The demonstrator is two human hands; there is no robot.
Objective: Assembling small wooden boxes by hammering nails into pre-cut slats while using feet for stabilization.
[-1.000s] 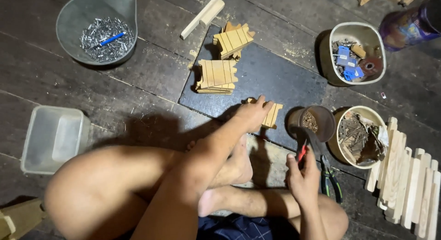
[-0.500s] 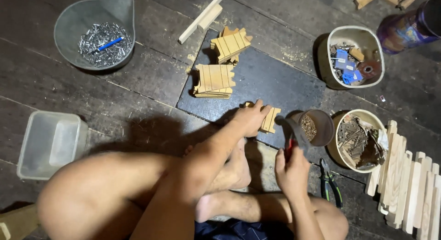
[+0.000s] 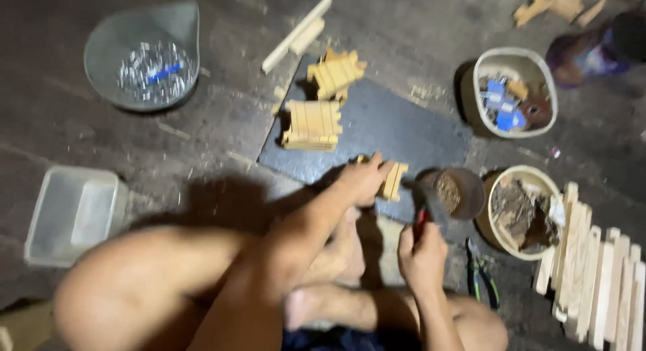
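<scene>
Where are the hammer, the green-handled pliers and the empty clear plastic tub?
hammer (image 3: 425, 206), head view, on the dark head above the red grip in the right hand.
green-handled pliers (image 3: 483, 284), head view, on the handles lying on the floor.
clear plastic tub (image 3: 47, 220), head view, on its left wall.

Motion-blurred hammer (image 3: 425, 202), wooden slats (image 3: 599, 284) cropped.

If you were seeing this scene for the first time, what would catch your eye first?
The left hand pressing a small wooden slat piece on the dark mat, mid-frame, while the right hand grips a red-handled tool beside it. Behind lie two finished slat assemblies; loose slats sit far right.
</scene>
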